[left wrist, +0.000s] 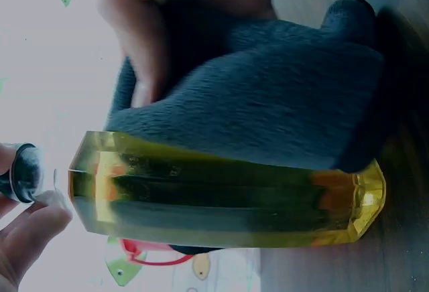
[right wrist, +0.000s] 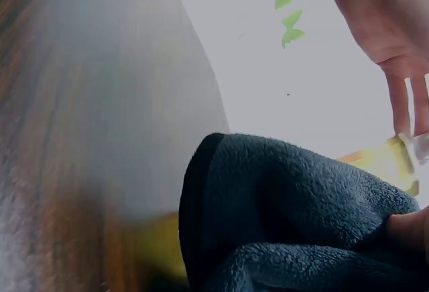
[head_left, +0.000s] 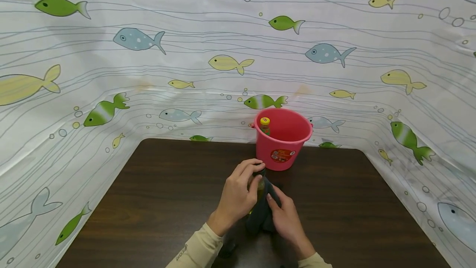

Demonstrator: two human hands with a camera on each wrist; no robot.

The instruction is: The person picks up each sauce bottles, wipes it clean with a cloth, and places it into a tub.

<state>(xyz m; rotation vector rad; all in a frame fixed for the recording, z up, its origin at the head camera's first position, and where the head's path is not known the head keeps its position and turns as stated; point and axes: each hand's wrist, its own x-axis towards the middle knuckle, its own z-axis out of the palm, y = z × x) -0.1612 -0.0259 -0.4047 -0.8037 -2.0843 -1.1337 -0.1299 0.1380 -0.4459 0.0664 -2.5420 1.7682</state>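
A clear faceted bottle of yellow liquid (left wrist: 221, 201) stands upright over the table in front of me. My left hand (head_left: 238, 191) pinches it at the neck, just under and around the dark cap (left wrist: 27, 173). Against the bottle's side lies a dark blue-grey fleecy cloth (left wrist: 268, 98), covering part of the glass. My right hand (head_left: 287, 217) grips this cloth, with the thumb pressed on its folds. In the right wrist view the cloth (right wrist: 288, 191) hangs down in front of the bottle, hiding most of it.
Beyond the hands, a pink bucket (head_left: 267, 154) stands near the back edge of the dark wooden table (head_left: 160, 189). A small bottle with a yellow cap (head_left: 265, 122) is inside it. Fish-patterned white sheeting (head_left: 193, 24) surrounds the table at the back and sides.
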